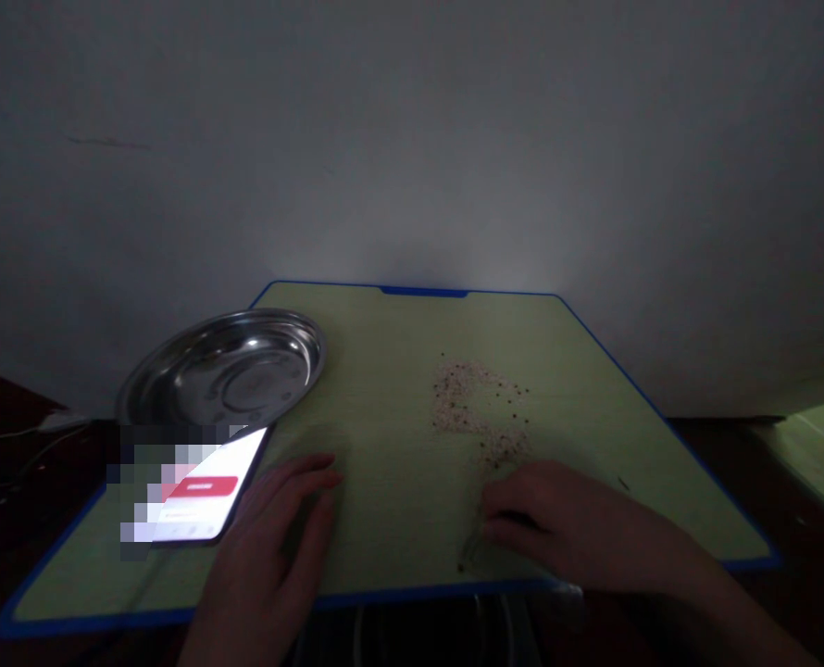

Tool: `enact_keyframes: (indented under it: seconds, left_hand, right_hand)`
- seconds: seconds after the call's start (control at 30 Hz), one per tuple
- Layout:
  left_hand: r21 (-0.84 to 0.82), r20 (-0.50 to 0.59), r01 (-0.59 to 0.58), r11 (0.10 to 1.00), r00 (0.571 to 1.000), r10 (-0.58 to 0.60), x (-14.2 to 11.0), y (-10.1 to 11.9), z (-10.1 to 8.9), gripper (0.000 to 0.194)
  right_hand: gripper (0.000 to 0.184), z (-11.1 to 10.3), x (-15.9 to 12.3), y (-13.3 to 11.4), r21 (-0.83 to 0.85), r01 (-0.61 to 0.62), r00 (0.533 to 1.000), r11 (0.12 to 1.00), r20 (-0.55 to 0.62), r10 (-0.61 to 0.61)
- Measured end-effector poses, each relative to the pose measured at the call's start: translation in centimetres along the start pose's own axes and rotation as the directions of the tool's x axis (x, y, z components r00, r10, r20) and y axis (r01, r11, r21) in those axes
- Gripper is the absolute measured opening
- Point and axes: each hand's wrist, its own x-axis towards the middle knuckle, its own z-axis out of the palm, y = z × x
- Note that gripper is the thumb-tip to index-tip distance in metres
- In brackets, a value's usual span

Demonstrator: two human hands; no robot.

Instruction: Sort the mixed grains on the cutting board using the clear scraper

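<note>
Pale grains mixed with dark bits form a loose patch (464, 394) on the light green, blue-edged tabletop (391, 371). Just in front of the patch's near end is my right hand (543, 519), its fingers and thumb closed together. What they hold, if anything, cannot be made out. By those fingertips lies a faint see-through outline, and a clear edge (568, 597) shows below the wrist at the table's front rim. My left hand (273, 537) rests on the tabletop beside the phone (204, 496), fingers loosely bent, thumb apart, holding nothing.
A shiny metal basin (231, 371) stands at the left, overhanging the table's left edge, close behind the lit phone. A grey wall (412, 148) rises behind the table. White cables (30, 435) run at the far left. One dark sliver (624, 484) lies right of the grains.
</note>
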Motion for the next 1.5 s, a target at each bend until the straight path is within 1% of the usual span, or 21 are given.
enact_keyframes:
  seconds: [0.17, 0.33, 0.43, 0.5, 0.6, 0.67, 0.83, 0.97, 1.03, 1.1, 1.17, 1.2, 1.23, 1.27, 1.33, 1.4, 1.5]
  left_hand:
    - [0.001, 0.0, -0.007, 1.0, 1.0, 0.007, 0.0, 0.0, 0.0, 0.019]
    - [0.014, 0.001, -0.019, 1.0, 1.0, 0.019, 0.1, 0.0, 0.0, 0.019]
    - [0.01, 0.002, -0.027, 1.0, 1.0, 0.027, 0.0, 0.0, 0.0, 0.018]
    - [0.011, 0.005, -0.035, 0.999, 0.999, 0.035, 0.0, -0.1, 0.1, 0.019]
    - [0.019, 0.002, -0.043, 0.999, 0.999, 0.043, 0.0, -0.2, 0.2, 0.018]
    - [0.021, 0.006, -0.039, 0.999, 0.999, 0.038, 0.0, -0.2, 0.2, 0.017]
    - [0.008, 0.02, -0.043, 0.999, 0.999, 0.043, 0.0, -0.1, 0.1, 0.017]
    - [0.016, 0.013, -0.033, 0.999, 0.999, 0.033, 0.0, -0.1, 0.1, 0.018]
    - [0.015, 0.015, -0.039, 0.999, 0.999, 0.039, 0.0, -0.1, 0.1, 0.017]
    - [0.016, 0.02, -0.039, 0.999, 0.999, 0.039, -0.1, -0.2, 0.0, 0.018]
    - [0.02, 0.016, -0.039, 0.999, 0.999, 0.038, -0.1, -0.4, 0.0, 0.019]
    - [0.025, 0.016, -0.038, 0.999, 0.999, 0.037, -0.1, -0.4, 0.0, 0.019]
    - [0.03, 0.009, -0.041, 0.999, 0.999, 0.041, -0.1, -0.5, 0.1, 0.019]
    - [0.034, 0.001, -0.048, 0.998, 0.999, 0.048, -0.1, -0.5, 0.1, 0.02]
    - [0.042, -0.018, -0.068, 0.997, 0.997, 0.069, 0.0, -0.6, 0.2, 0.02]
    - [0.056, -0.036, -0.08, 0.995, 0.996, 0.082, 0.1, -0.6, 0.2, 0.02]
    - [0.081, -0.038, -0.085, 0.993, 0.995, 0.088, 0.1, -0.9, 0.3, 0.021]
  right_hand:
    - [0.024, 0.4, 0.1, -0.6, 0.0, -0.006, 1.0, 1.0, 0.011, 0.006]
    - [0.025, -0.2, 0.3, -0.1, -0.112, -0.073, 0.996, 0.991, -0.067, 0.066]
    - [0.027, -0.8, 0.2, 0.5, -0.091, -0.121, 0.988, 0.989, -0.112, 0.11]
    - [0.029, -1.0, 0.1, 0.5, -0.058, -0.093, 0.991, 0.994, -0.104, 0.086]
    - [0.028, -0.7, 0.2, 0.1, -0.036, 0.003, 0.999, 0.999, -0.052, -0.005]
    - [0.025, -0.5, 0.5, -0.4, -0.034, 0.041, 0.999, 0.999, -0.024, -0.042]
    - [0.019, -0.3, 1.3, -1.4, -0.042, 0.077, 0.997, 0.996, 0.027, -0.076]
    - [0.02, -0.6, 1.1, -1.6, -0.007, 0.1, 0.993, 0.995, 0.059, -0.099]
    - [0.023, -1.1, 0.5, -1.2, 0.02, 0.07, 0.997, 0.997, 0.015, -0.071]
    - [0.029, -1.8, -0.4, -0.3, 0.059, -0.005, 0.997, 0.998, -0.082, 0.009]
    - [0.035, -2.7, -1.6, 1.1, 0.117, -0.096, 0.975, 0.988, -0.188, 0.117]
    - [0.036, -3.0, -2.3, 1.9, 0.146, -0.126, 0.962, 0.981, -0.223, 0.157]
    - [0.037, -3.3, -3.0, 2.8, 0.172, -0.16, 0.947, 0.972, -0.25, 0.2]
    - [0.036, -3.4, -3.7, 3.6, 0.21, -0.203, 0.935, 0.956, -0.249, 0.253]
    - [0.035, -3.6, -4.9, 5.1, 0.259, -0.253, 0.915, 0.932, -0.249, 0.318]
    - [0.029, -3.6, -5.7, 6.2, 0.264, -0.272, 0.9, 0.925, -0.27, 0.342]
    - [0.028, -3.7, -6.2, 6.6, 0.176, -0.269, 0.884, 0.947, -0.344, 0.315]
